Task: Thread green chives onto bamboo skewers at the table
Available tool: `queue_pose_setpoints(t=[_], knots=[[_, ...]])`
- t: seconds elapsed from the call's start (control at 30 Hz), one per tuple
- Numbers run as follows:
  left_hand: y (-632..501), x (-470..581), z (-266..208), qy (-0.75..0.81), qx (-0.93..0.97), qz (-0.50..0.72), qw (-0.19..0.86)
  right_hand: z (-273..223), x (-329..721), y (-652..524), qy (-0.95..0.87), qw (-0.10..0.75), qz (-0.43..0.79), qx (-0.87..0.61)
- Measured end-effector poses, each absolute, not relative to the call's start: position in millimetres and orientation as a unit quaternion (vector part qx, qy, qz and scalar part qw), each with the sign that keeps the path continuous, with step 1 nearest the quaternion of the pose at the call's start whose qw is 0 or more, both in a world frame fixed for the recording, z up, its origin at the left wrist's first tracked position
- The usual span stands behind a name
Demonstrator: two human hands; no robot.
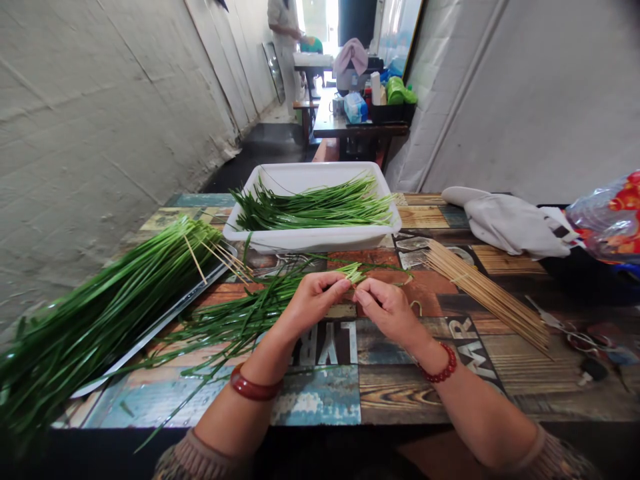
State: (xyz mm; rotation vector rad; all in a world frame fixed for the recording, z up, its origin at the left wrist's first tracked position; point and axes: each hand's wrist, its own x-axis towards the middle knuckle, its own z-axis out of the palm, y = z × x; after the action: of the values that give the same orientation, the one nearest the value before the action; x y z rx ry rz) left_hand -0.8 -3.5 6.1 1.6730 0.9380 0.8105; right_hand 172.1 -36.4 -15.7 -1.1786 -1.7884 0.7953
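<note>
A small bunch of garlic chives (255, 300) lies across the middle of the table, leaves trailing left and pale stem ends showing beyond my fingers. My left hand (317, 297) is closed around the stems near those ends. Close beside it, my right hand (387, 307) is closed in a pinch at the stem ends; what sits between its fingertips is too small to make out. To the left, a large heap of chives (115, 300) rests on a metal tray (165, 310), with several wooden skewers (227, 260) sticking out of its stem end.
Behind my hands stands a white plastic tub (310, 239) holding more chives. At the right lie a bundle of bamboo skewers (485, 293), scissors (575, 333), a grey-white cap (515, 220) and a clear bag with red contents (613, 217). A person (287, 53) stands far back.
</note>
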Motion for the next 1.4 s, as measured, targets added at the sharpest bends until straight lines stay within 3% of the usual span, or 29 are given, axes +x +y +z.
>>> queue_pose_setpoints(t=[0.2,0.53,0.77,0.9,1.13,1.4], knots=[[-5,0,9,0.391,0.678,0.332,0.526,-17,168,-38,-0.709,0.423,0.285,-0.487],[-3,3,-1,0.388,0.731,0.328,0.456,-24,167,-36,-0.681,0.425,0.322,-0.502],[1,0,-3,0.355,0.772,0.285,0.443,-27,175,-31,-0.592,0.42,0.489,-0.484],[3,-2,-4,0.33,0.82,0.271,0.382,-31,175,-26,-0.554,0.45,0.517,-0.472],[15,-10,-20,0.441,0.778,0.378,0.242,-40,175,-23,-0.527,0.442,0.527,-0.5],[18,-5,-35,0.462,0.841,0.251,0.13,-44,174,-26,-0.596,0.383,0.453,-0.541]])
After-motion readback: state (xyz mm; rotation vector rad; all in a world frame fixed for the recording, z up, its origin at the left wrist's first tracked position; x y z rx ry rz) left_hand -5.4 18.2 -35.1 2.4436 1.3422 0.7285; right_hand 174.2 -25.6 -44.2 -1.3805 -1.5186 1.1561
